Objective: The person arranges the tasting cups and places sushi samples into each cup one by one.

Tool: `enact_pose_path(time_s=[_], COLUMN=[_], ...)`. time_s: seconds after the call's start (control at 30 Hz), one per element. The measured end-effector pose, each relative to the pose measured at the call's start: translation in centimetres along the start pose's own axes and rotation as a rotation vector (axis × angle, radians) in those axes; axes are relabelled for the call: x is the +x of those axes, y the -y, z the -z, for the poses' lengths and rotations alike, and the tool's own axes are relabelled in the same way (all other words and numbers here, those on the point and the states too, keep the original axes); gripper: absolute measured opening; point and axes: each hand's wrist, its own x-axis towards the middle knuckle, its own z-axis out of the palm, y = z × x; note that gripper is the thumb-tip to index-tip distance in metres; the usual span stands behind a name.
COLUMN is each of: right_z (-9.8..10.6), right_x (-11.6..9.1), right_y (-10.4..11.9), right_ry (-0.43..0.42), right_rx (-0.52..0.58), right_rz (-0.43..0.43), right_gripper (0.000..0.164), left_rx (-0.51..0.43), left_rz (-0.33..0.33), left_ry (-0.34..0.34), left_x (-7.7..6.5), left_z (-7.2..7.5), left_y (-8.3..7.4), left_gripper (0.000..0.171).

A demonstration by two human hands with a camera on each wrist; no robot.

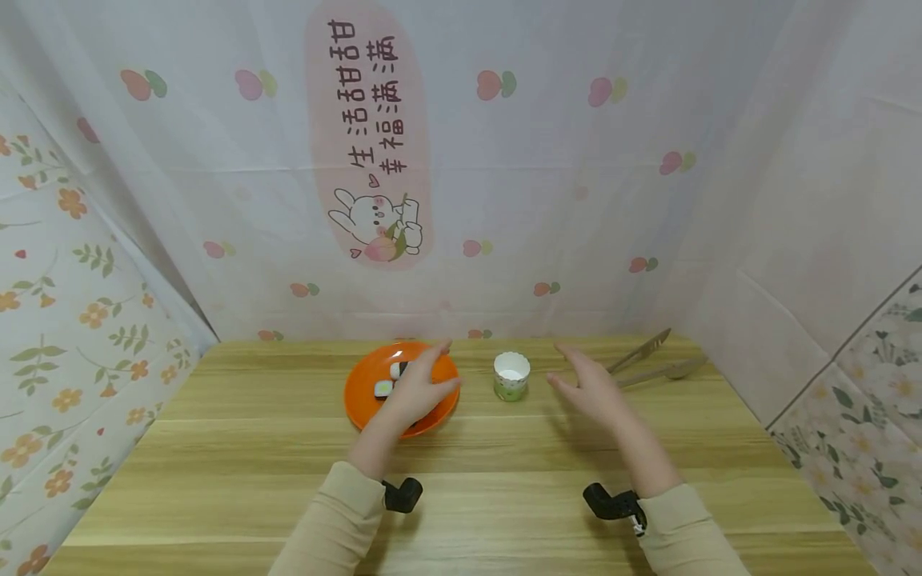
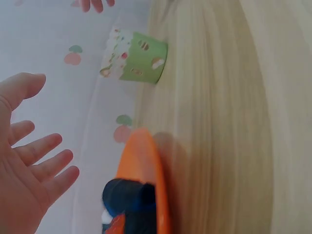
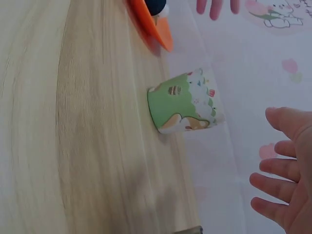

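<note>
My left hand (image 1: 418,392) hovers over the orange plate (image 1: 356,404), fingers spread and nothing in them. On that plate lie several sushi pieces (image 1: 384,390), partly hidden by the hand; dark rolls (image 2: 127,197) show close up in the left wrist view. Between my two hands a green and white paper cup (image 1: 511,378) stands upright on the table. My right hand (image 1: 591,392) is held in the air to the right of the cup, fingers apart, touching nothing. Both palms face inward toward the cup.
Behind the right hand lie two long utensils, one a slotted turner (image 1: 648,348) and the other with a rounded end (image 1: 677,370). The wood-grain table (image 1: 504,496) meets a patterned curtain (image 1: 576,240) at its back edge. Floral cloth hangs at both sides.
</note>
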Motion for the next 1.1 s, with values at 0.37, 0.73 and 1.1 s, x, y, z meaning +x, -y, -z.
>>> enact_pose_path(time_s=[0.37, 0.73, 1.1], right_z=[-2.3, -4.1, -5.1], right_x=[0.0, 0.1, 0.6], right_y=[0.0, 0.0, 0.1], right_ry=[-0.025, -0.054, -0.057], right_rx=[0.073, 0.164, 0.222], right_rz=[-0.035, -0.023, -0.055], right_gripper=[0.060, 0.058, 0.060], left_rx=[-0.077, -0.192, -0.238], left_rz=[-0.027, -0.031, -0.001], left_ry=[0.004, 0.025, 0.007], left_x=[0.7, 1.2, 2.0], left_z=[-2.4, -4.7, -6.7], left_y=[0.3, 0.5, 0.9], left_gripper=[0.070, 0.069, 0.066])
